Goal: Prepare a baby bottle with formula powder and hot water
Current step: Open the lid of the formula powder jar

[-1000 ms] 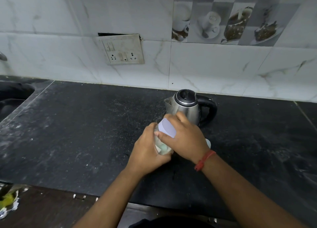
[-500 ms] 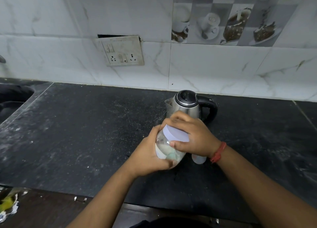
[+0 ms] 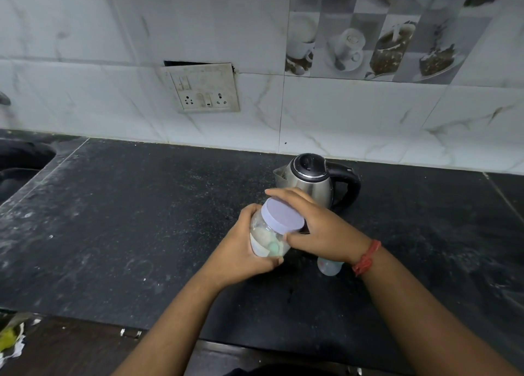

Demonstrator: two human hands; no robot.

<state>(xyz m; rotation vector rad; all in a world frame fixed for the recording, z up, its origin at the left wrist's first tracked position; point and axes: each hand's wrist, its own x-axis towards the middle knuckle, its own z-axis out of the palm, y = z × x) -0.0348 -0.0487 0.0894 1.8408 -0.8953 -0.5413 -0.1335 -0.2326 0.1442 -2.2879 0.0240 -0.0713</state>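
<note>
While the left hand (image 3: 243,251) wraps the clear body of the jar (image 3: 268,239) from its left and underside, the right hand (image 3: 317,228) sits over the jar's lilac lid (image 3: 282,215), fingers curled around the far rim and the thumb pressed on the near edge. The jar is held clear of the dark counter (image 3: 127,220), tipped so its long axis leans up and to the right, toward the kettle (image 3: 313,180) behind it. That lean is what the coming move turns on: the lid faces the right hand squarely, so a twist about that slanted axis looks like the natural next step, with the left hand resisting the turn from below. The lid appears seated on the jar, and no gap shows at the rim. Pale powder lies low inside, along with something greenish (perhaps a scoop, though I cannot tell). The baby bottle (image 3: 329,266) stands on the counter just below the right wrist, mostly hidden by it, so whether it is open cannot be told. It lies nearer the right hand than the left, close enough that a dropped elbow could knock it. My judgement is that the task is early, with powder not yet transferred.
</note>
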